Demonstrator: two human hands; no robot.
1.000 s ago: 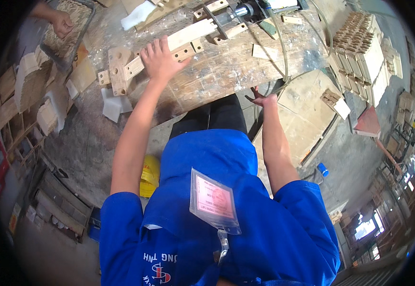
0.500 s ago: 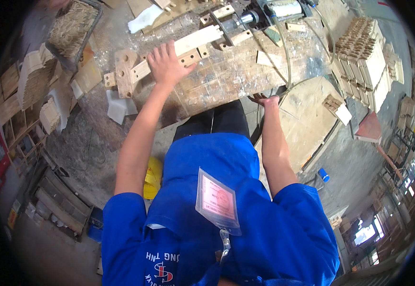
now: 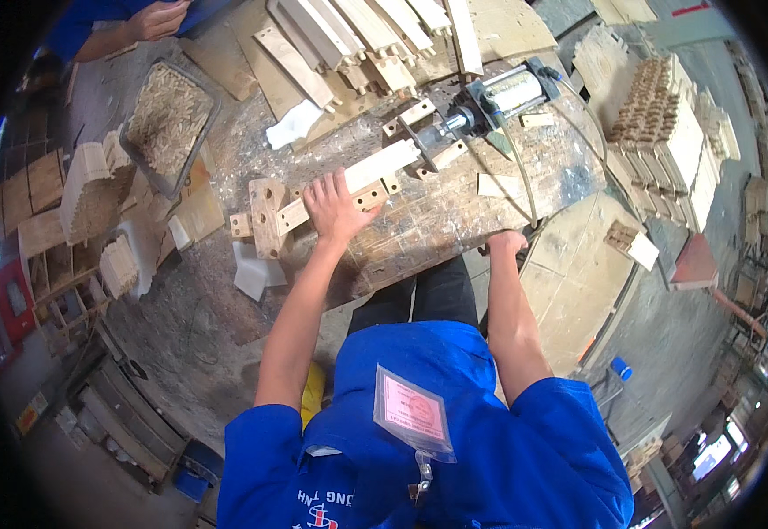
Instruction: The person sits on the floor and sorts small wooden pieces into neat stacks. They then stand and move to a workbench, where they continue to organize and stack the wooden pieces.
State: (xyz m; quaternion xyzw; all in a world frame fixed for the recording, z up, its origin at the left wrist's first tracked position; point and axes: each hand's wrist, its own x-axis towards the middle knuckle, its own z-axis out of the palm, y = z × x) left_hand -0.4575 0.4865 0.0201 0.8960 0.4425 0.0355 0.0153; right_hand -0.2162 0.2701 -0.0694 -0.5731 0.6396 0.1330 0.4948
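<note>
At upper left, a dark tray (image 3: 197,147) keeps loose wooden dowels (image 3: 171,119) together. Toward upper centre, a drilled block (image 3: 267,220) stands at the left end of a wooden bar (image 3: 384,167), probably as a stop. The left hand (image 3: 333,210) lies spread over the bar, seemingly steadying it in line with the pneumatic cylinder (image 3: 514,91) right of top centre. Well apart, the right hand (image 3: 509,241) curls at the bench (image 3: 454,207) edge; its grip is hidden.

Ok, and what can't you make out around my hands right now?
In the head view:
Right hand: the fingertips and anything they touch, hidden by the hand itself at the bench edge.
Wooden piece: the part under your left hand, covered by it.
Yellow thing: mostly hidden behind your left arm and shirt.
Co-worker: mostly cut off by the top edge.
</note>
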